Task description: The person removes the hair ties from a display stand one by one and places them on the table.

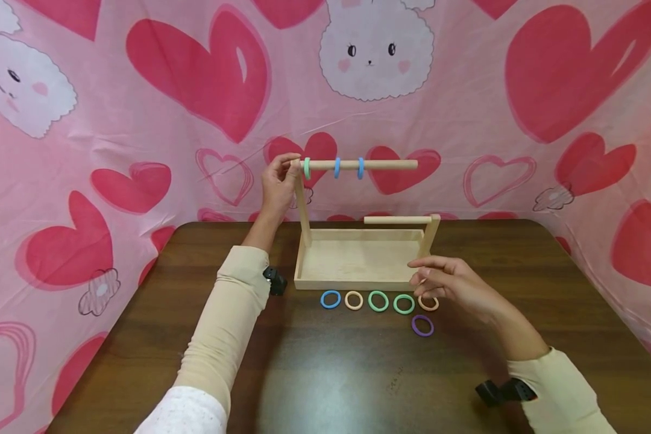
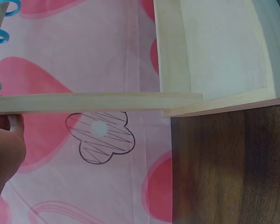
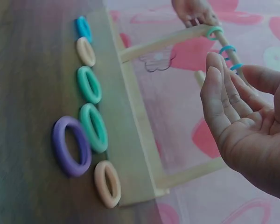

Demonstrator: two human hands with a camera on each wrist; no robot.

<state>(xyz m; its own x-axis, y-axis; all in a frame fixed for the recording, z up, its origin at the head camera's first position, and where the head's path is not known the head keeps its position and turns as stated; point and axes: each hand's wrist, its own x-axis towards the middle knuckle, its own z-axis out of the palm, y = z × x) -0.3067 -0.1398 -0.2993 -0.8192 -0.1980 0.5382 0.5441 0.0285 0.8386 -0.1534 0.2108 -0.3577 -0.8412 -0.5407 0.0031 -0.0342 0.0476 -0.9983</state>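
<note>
A pale wooden stand (image 1: 358,285) has a tray base, a tall left post and a shorter right post, each carrying a horizontal rod. At the tall post's top, my left hand (image 1: 279,184) grips the corner between thumb and fingers. Beside it, a green ring (image 1: 307,169) and two blue rings, one nearer (image 1: 337,168) and one farther along (image 1: 361,168), hang on the upper rod (image 1: 390,164). My right hand (image 1: 456,283) hovers with nothing in it, fingers loosely extended, above the tray's front right corner. It partly covers a beige ring (image 1: 428,307) in the head view.
Along the tray's front lie a blue ring (image 1: 330,299), another beige ring (image 1: 354,301) and two green rings (image 1: 378,301). A purple ring (image 1: 422,326) lies nearer. The lower rod (image 1: 396,220) carries no rings. Behind the brown table (image 1: 325,374) hangs a pink heart-patterned cloth (image 1: 304,114).
</note>
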